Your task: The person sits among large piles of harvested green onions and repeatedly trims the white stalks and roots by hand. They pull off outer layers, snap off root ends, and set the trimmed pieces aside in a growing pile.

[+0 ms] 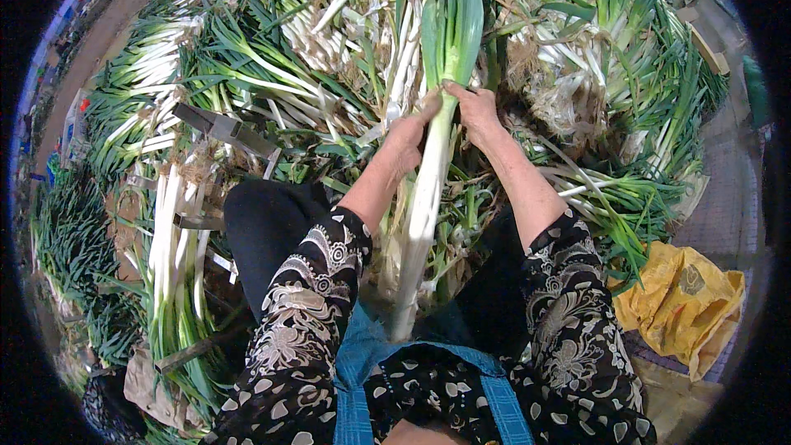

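Note:
In front of me, a long, thick green onion point(429, 179) points away, its white shaft running back to my blue apron point(364, 340) and its green leaves at the far end. My left hand point(406, 139) grips it from the left, just below where the leaves spread. On the other side, my right hand point(474, 106) holds it at nearly the same height, with the thumb across the stalk. Most of the fingers are hidden behind it. Whether it is one stalk or several pressed together, I cannot tell. Peeled leaves and husks point(466, 216) lie beneath it, between my knees.
A metal frame point(225, 130) with projecting bars stands at my left knee, bearing a bunch of white-stalked onions point(176, 241). Piles of green onions point(145, 68) surround me, with rooted, dirty ones point(568, 93) ahead right. A yellow woven sack point(686, 303) lies crumpled at right.

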Action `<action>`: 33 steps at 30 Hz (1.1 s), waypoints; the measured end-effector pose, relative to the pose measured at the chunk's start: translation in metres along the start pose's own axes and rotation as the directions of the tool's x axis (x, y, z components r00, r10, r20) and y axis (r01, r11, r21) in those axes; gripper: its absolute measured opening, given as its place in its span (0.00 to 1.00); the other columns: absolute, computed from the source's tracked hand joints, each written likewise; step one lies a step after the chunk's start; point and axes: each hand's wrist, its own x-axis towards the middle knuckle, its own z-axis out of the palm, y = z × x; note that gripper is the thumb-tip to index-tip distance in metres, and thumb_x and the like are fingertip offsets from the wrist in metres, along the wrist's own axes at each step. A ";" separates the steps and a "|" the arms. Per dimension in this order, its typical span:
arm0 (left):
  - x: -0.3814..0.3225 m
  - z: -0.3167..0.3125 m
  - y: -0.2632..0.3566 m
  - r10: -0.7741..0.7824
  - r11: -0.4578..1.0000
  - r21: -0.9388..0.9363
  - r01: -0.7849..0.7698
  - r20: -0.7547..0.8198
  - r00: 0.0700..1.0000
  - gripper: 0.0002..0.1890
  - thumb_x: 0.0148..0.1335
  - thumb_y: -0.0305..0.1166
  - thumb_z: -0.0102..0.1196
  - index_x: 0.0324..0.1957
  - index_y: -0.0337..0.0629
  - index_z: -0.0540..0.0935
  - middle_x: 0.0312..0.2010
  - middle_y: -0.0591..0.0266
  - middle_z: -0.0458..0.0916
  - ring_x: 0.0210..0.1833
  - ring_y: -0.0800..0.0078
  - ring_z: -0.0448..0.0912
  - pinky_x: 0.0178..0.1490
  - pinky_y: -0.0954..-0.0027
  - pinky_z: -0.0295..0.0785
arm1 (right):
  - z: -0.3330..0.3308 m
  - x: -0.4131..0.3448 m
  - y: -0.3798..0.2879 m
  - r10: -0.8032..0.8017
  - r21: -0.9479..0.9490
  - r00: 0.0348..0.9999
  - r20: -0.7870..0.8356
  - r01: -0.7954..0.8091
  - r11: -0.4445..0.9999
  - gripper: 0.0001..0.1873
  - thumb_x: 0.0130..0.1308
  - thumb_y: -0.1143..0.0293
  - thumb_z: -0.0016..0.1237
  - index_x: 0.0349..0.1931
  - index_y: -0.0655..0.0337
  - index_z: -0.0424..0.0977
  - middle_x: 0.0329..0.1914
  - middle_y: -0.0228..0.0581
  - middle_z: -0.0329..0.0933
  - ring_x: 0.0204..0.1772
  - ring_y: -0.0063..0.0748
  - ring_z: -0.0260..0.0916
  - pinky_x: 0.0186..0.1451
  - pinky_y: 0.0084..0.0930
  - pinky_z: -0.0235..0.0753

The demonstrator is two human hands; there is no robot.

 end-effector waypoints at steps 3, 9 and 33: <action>0.000 0.012 0.019 0.125 0.992 0.001 -0.126 -0.116 0.985 0.17 0.55 0.37 0.62 0.39 0.33 0.77 0.29 0.56 0.79 0.25 0.67 0.77 0.25 0.65 0.73 | 0.003 -0.003 0.000 -0.043 0.048 0.998 0.054 0.040 0.998 0.15 0.56 0.67 0.56 0.37 0.72 0.75 0.32 0.38 0.75 0.31 0.26 0.69 0.36 0.25 0.67; -0.003 0.030 0.010 0.235 0.967 -0.018 -0.255 -0.333 0.913 0.15 0.53 0.29 0.62 0.38 0.28 0.76 0.29 0.54 0.79 0.26 0.65 0.77 0.25 0.62 0.73 | -0.009 -0.025 -0.016 -0.033 -0.068 0.999 0.040 0.036 0.997 0.17 0.53 0.64 0.56 0.31 0.74 0.77 0.29 0.38 0.77 0.28 0.28 0.68 0.35 0.27 0.66; -0.052 -0.058 -0.087 -0.246 0.762 0.598 0.250 -0.090 0.965 0.22 0.57 0.42 0.56 0.39 0.28 0.77 0.31 0.52 0.79 0.28 0.63 0.77 0.31 0.63 0.73 | -0.047 -0.062 -0.017 -0.145 0.377 0.987 -0.073 0.162 0.912 0.09 0.58 0.69 0.50 0.22 0.63 0.69 0.13 0.26 0.61 0.13 0.22 0.56 0.16 0.24 0.54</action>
